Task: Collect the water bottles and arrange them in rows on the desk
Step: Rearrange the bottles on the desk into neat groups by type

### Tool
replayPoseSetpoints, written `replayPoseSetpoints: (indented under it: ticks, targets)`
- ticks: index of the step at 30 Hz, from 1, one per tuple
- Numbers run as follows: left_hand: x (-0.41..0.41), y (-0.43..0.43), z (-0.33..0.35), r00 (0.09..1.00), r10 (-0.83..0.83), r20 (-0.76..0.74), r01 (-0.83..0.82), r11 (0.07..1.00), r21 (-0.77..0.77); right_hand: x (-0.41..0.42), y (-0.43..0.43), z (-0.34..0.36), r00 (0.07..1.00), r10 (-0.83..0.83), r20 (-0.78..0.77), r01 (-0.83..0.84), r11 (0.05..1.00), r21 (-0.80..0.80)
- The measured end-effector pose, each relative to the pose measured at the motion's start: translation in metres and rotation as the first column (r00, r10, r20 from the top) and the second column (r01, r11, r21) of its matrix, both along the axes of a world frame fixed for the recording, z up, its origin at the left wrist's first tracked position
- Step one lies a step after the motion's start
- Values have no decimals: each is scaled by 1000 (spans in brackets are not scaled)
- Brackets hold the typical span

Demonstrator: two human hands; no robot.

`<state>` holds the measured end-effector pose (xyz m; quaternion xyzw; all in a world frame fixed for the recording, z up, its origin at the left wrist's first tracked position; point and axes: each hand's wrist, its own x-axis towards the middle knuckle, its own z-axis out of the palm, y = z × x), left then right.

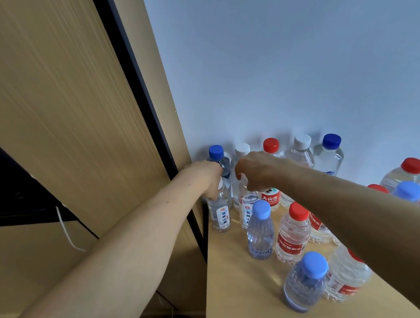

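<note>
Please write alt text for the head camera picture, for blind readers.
The left hand grips one white-labelled bottle by its top, the right hand its twin, on a wooden desk. Five capped bottles line the wall behind; more stand nearer.

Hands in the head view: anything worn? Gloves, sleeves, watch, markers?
Left hand and right hand are bare, no gloves. Left forearm and right forearm are bare to the frame edge, no sleeves in view. No watch, bracelet, markers or cables show. Rings cannot be told from this angle.
</note>
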<state>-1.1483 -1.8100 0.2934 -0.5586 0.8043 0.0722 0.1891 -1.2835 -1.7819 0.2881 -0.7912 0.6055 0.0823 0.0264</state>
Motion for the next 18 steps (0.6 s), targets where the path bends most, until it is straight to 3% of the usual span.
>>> replayPoseSetpoints:
  ticks: [18]
  targets:
    - [0, -10, -3, 1000, -23, -18, 22, 998, -66, 15, 1, -5, 998, 54, 37, -50, 994, -96]
